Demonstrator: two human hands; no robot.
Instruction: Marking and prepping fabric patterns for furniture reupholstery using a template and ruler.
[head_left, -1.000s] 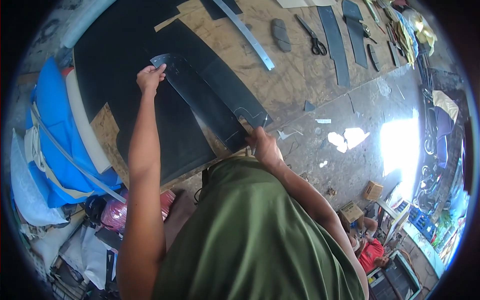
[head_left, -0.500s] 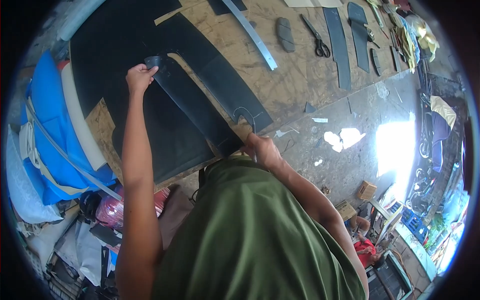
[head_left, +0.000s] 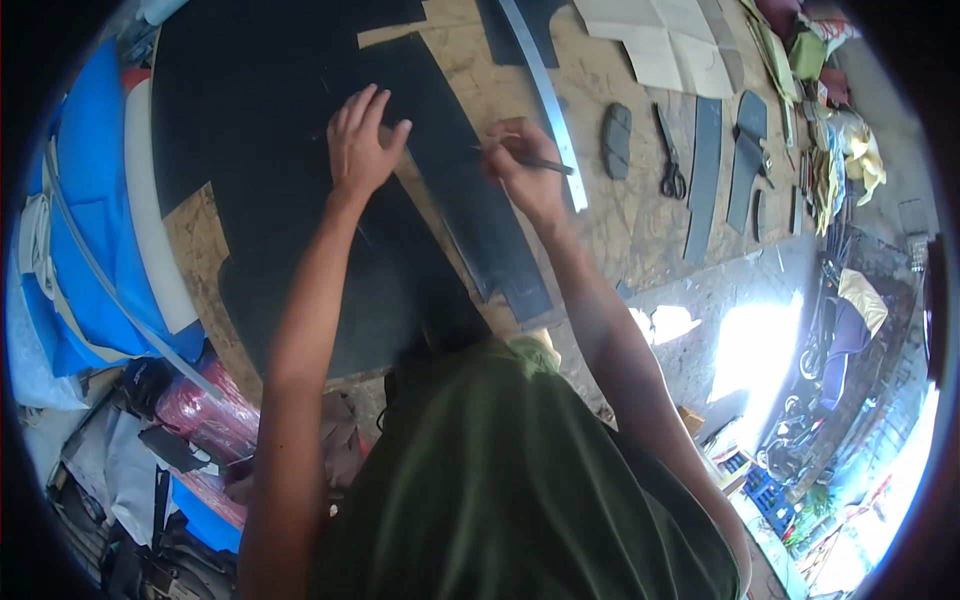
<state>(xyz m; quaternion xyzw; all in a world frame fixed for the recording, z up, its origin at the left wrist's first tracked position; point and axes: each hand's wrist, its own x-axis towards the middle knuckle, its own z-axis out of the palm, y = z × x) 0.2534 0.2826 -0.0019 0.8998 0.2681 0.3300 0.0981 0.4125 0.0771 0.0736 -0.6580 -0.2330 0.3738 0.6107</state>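
My left hand [head_left: 365, 148] rests with spread fingers on black sheet material [head_left: 240, 120], near the top of a narrow gap showing the wooden worktop [head_left: 620, 220]. My right hand [head_left: 525, 170] is closed around a slim dark pen-like tool [head_left: 555, 168], just over a long black piece [head_left: 490, 250]. Right of that hand lies a long metal straightedge [head_left: 550, 110]. Farther right are a grey wrapped block [head_left: 616, 140], black-handled scissors [head_left: 672, 160] and grey cut strips [head_left: 705, 180]. Parts of the black pieces under my hands are hidden.
Beige paper sheets [head_left: 660, 45] lie at the back. Folded fabrics and slim tools [head_left: 830, 165] crowd the right end. Blue material [head_left: 90, 220] and a pale roll [head_left: 150, 200] border the left. A pink wrapped bundle [head_left: 210, 410] and a bicycle [head_left: 810, 360] are beyond the table.
My left hand has released the black piece's edge and moved right, fingers now spread. My right hand has moved from the front edge far up the worktop with the tool. The view has shifted.
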